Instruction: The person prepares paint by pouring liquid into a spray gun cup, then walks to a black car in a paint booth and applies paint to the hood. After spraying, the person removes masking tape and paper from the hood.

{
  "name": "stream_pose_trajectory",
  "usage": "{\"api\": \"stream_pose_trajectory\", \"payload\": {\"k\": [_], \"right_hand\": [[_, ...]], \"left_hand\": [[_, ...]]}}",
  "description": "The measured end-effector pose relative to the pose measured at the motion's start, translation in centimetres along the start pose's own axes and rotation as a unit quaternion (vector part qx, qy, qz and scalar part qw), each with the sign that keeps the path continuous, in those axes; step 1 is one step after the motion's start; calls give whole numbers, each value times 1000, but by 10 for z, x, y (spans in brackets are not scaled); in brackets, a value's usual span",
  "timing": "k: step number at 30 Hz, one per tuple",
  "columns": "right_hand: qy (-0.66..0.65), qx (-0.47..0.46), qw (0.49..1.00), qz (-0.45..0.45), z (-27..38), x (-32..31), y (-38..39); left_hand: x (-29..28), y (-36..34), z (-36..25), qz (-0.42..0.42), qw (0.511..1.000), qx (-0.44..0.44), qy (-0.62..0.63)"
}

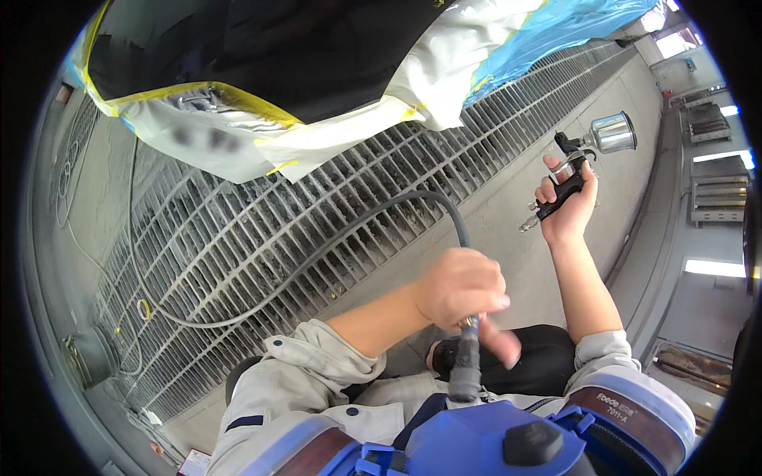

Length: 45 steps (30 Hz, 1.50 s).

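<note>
My left hand [460, 287] is closed around the end of a grey air hose [282, 289], in front of my body. From the bottom of that fist a dark hose coupling [466, 371] points down, its end not joined to anything. The thumb is stretched out beside it. Farther right, my right hand [570, 216] grips a spray gun [565, 193] by its black handle. The gun's silver cup [614, 132] tips out to the right, and the bare metal fitting at the handle's foot [529, 225] is apart from the hose.
A glossy black car panel [262, 51] stands ahead, edged with yellow tape, white masking sheet [432, 75] and blue film [528, 49]. Under it runs a metal floor grate [381, 178], with the hose looping across. Lamp units [717, 198] line the right wall. A blue respirator [496, 436] fills the lower edge.
</note>
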State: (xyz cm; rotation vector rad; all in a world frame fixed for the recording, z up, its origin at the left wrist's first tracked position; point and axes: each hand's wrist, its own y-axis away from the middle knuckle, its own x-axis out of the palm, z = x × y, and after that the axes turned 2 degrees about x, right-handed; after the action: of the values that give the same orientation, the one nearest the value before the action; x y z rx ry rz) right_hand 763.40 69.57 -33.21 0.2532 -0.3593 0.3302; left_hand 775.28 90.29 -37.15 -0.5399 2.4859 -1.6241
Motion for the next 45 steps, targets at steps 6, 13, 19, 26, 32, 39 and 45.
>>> {"api": "stream_pose_trajectory", "payload": {"k": [6,13,19,26,32,39,45], "right_hand": [[2,-14,1000,-9,19,4,9],[-44,1,999,19,19,4,-5],[-43,0,999,-11,9,4,-11],[16,-11,1000,-15,13,4,-10],[72,76,993,-53,-23,-1,-35],[89,171,981,-35,-43,-13,-61],[53,219,974,-25,-58,-14,-53]], "left_hand": [[38,18,10,91,937,-332,-68],[61,65,41,24,822,-563,78],[74,77,33,-55,823,-553,119],[77,73,39,-63,815,-566,104],[78,58,51,-31,810,-586,-24],[76,52,64,-48,778,-627,24],[67,65,59,-171,462,-722,486]]}}
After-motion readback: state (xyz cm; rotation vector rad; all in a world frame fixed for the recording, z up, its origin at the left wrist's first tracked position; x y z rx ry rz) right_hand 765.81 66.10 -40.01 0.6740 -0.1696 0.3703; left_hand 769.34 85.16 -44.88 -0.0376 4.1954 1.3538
